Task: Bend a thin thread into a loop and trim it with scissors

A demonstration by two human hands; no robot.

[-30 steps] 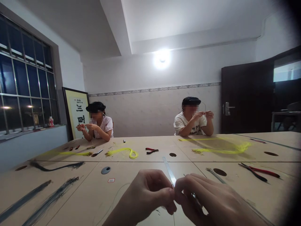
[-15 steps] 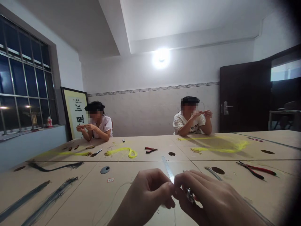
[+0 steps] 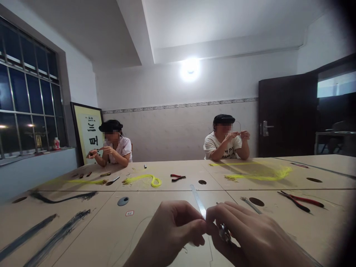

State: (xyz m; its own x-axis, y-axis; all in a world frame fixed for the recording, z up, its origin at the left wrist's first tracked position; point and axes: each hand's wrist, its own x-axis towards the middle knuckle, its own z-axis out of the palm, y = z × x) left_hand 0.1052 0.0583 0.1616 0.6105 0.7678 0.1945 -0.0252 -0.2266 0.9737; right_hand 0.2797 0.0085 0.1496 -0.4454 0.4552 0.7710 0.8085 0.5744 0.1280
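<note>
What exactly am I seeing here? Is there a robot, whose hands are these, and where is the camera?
There's no robot. The view comes from one camera worn on a person's head, looking forward and down. The big hands in front are the wearer's own: left hand and right hand, fingertips together. The right one holds a shiny metal tool; whatever is pinched between the fingertips is too hidden to tell. Just beyond them is a metal ruler. On the pale table lie dark bundles of strands, yellow strands and pliers. Two people sit across, one at left, one at right, each with headgear and raised hands.
</note>
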